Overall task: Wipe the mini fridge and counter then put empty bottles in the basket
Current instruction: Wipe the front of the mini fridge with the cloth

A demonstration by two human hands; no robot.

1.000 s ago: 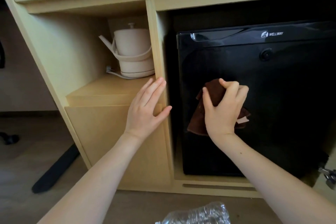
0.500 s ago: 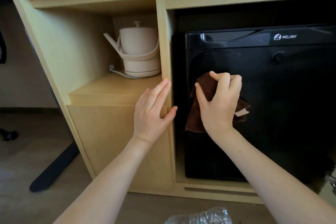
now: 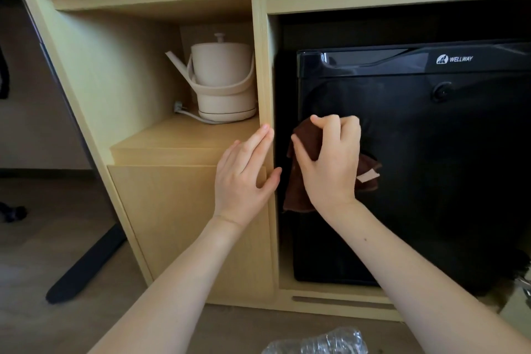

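A black mini fridge with a shut door stands in the right bay of a light wooden cabinet. My right hand grips a brown cloth and presses it against the left part of the fridge door. Fingers apart, my left hand rests flat on the cabinet's vertical divider and holds nothing. A crumpled clear plastic bottle lies at the bottom edge of the view. No basket is in sight.
A beige electric kettle on its base with a white cord sits in the open left shelf. A black furniture leg slants across the wood floor at left. Something metal shows at the right edge.
My right hand has slid the cloth leftward and a little up across the fridge door. My left hand has stayed on the divider. The view has shifted so the cabinet sits further right.
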